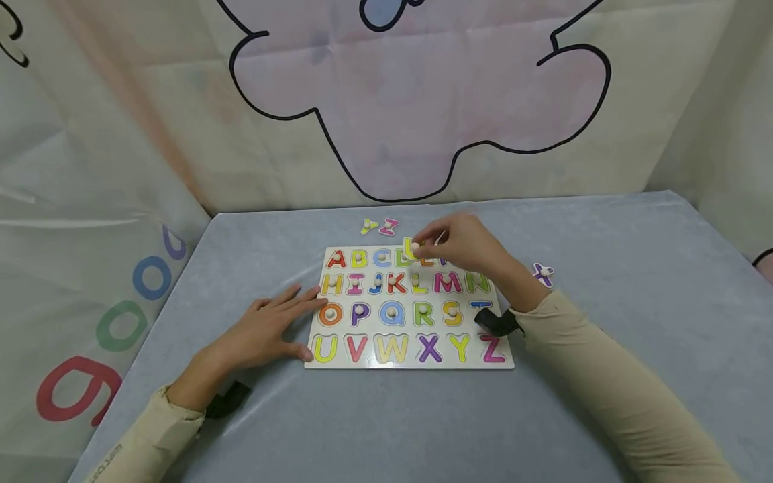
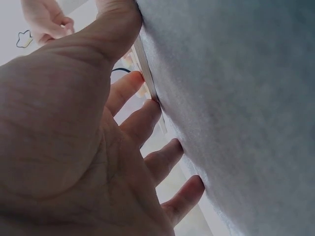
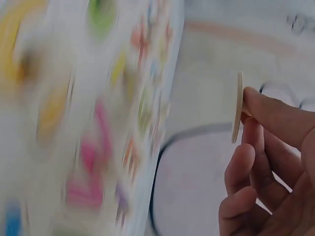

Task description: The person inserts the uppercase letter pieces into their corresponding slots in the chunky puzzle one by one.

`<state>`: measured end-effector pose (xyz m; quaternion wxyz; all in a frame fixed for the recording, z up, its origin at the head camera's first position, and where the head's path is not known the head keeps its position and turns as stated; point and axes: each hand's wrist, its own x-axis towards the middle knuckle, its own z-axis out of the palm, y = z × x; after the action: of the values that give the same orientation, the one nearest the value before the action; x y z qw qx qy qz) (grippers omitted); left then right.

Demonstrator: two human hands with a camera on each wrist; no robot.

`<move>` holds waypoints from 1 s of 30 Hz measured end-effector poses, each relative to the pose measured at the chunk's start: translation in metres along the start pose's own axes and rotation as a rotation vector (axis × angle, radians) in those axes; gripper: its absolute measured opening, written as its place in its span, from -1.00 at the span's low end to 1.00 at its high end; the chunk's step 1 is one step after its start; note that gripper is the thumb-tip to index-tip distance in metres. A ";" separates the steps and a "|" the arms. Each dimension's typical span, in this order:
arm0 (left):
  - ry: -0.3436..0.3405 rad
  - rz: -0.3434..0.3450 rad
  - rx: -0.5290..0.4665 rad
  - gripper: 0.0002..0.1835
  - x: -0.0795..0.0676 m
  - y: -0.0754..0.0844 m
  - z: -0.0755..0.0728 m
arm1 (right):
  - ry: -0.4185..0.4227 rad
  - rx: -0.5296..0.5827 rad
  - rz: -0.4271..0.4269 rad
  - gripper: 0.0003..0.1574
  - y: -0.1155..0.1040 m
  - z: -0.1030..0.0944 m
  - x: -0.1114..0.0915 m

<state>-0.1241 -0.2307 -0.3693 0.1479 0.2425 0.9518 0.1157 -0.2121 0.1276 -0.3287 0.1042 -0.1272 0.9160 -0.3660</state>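
Note:
A white alphabet puzzle board [image 1: 404, 297] lies on the table, its colored letters in rows. My right hand [image 1: 461, 241] pinches a yellow letter piece [image 1: 408, 249], shaped like a U and partly hidden by the fingers, above the board's top row. In the right wrist view this piece [image 3: 237, 108] shows edge-on between thumb and fingers. My left hand [image 1: 268, 329] has its fingers spread, with fingertips and thumb at the board's left edge. The left wrist view shows these fingers [image 2: 142, 120] along the board's side. Knobs stand on the upper letters; the bottom row shows flat letters without knobs.
Behind the board lie a yellow Y piece [image 1: 368, 226] and a pink Z piece [image 1: 389, 227]. A purple X piece [image 1: 543, 274] is to the right, beside my right forearm. Grey-blue cloth covers the table [image 1: 386, 422]; a printed sheet [image 1: 386, 134] hangs behind it.

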 end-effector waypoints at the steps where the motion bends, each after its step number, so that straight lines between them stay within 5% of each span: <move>1: 0.001 0.000 -0.005 0.02 0.000 0.000 0.000 | -0.012 0.001 -0.019 -0.69 -0.008 0.005 -0.003; 9: 0.013 -0.006 -0.026 0.04 -0.002 -0.002 0.002 | -0.133 0.039 -0.126 -0.83 -0.049 0.051 -0.019; 17: -0.010 0.052 -0.050 0.15 -0.001 -0.005 -0.002 | -0.193 -0.066 -0.185 -0.90 -0.078 0.092 -0.031; 30: -0.023 0.047 -0.049 0.18 -0.001 -0.003 -0.004 | -0.275 -0.153 -0.142 -0.91 -0.090 0.131 -0.031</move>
<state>-0.1259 -0.2339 -0.3657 0.1620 0.2626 0.9409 0.1399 -0.1320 -0.0103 -0.3555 0.1926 -0.2479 0.9070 -0.2807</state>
